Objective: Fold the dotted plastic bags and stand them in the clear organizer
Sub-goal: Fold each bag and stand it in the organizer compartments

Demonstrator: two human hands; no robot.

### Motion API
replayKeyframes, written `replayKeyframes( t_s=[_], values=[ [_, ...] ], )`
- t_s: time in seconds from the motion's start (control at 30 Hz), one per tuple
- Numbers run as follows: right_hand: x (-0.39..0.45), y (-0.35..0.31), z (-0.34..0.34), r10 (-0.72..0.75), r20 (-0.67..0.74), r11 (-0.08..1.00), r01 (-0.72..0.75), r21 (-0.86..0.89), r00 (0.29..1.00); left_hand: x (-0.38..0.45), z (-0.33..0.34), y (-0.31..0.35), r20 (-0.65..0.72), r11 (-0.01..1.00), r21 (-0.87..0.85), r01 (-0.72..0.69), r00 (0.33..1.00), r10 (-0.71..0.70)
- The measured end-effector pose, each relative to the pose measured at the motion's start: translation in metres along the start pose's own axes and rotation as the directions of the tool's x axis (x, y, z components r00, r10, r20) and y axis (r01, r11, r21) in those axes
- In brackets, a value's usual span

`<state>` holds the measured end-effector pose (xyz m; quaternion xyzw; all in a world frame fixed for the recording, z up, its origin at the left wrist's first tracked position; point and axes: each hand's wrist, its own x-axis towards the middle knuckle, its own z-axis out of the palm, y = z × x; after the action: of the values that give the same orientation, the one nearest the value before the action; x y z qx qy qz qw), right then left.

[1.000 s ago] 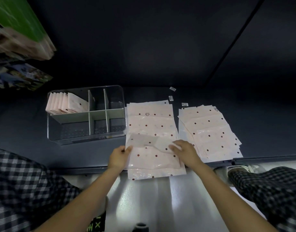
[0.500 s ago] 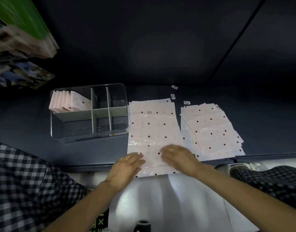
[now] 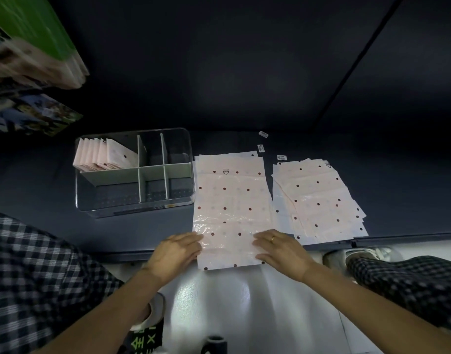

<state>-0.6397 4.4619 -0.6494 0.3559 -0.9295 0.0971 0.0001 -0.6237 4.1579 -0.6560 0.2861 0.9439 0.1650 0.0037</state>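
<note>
Organizer [image 3: 135,172] on the left holds a row of folded bags [image 3: 104,155] standing in its back-left compartment; the other compartments look unfilled. So part of the job seems done, most remains. Beside it, the left hand [image 3: 176,251] and right hand [image 3: 280,247] lie flat with straight fingers on the near end of an unfolded dotted bag [image 3: 229,208], which tops a stack. A second loose pile [image 3: 319,198] waits further right. A small triangle mark near the bag's far edge and three small stickers [image 3: 281,157] beyond are too small to read.

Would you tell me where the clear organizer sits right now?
In the head view, the clear plastic organizer sits left of the flat dotted bag.
</note>
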Motion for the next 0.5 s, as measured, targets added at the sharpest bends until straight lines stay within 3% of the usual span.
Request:
replayKeyframes(
  t_s=[0.13, 0.23, 0.3, 0.4, 0.5],
  values=[
    [0.008, -0.008, -0.001, 0.031, 0.018, 0.997, -0.03, -0.076, 0.999, 0.001, 0.003, 0.002, -0.009, 0.998, 0.004, 0.058, 0.998, -0.058],
    [0.012, -0.004, -0.007, 0.033, 0.043, 0.999, -0.032, -0.02, 0.999, 0.005, 0.005, 0.007, 0.043, 0.964, -0.203, 0.174, 0.985, -0.169],
    [0.02, 0.004, -0.012, 0.077, 0.106, 0.99, -0.088, 0.107, 0.991, 0.01, 0.003, 0.011, 0.082, 0.92, -0.318, 0.229, 0.973, -0.214],
    [0.042, 0.022, -0.028, 0.247, 0.35, 0.862, -0.37, 0.346, 0.903, 0.022, -0.003, 0.015, 0.09, 0.826, -0.458, 0.329, 0.941, -0.326],
    [0.059, 0.034, -0.045, 0.307, 0.46, 0.657, -0.535, 0.531, 0.833, 0.033, -0.007, 0.016, 0.033, 0.687, -0.599, 0.411, 0.87, -0.492]
  ],
)
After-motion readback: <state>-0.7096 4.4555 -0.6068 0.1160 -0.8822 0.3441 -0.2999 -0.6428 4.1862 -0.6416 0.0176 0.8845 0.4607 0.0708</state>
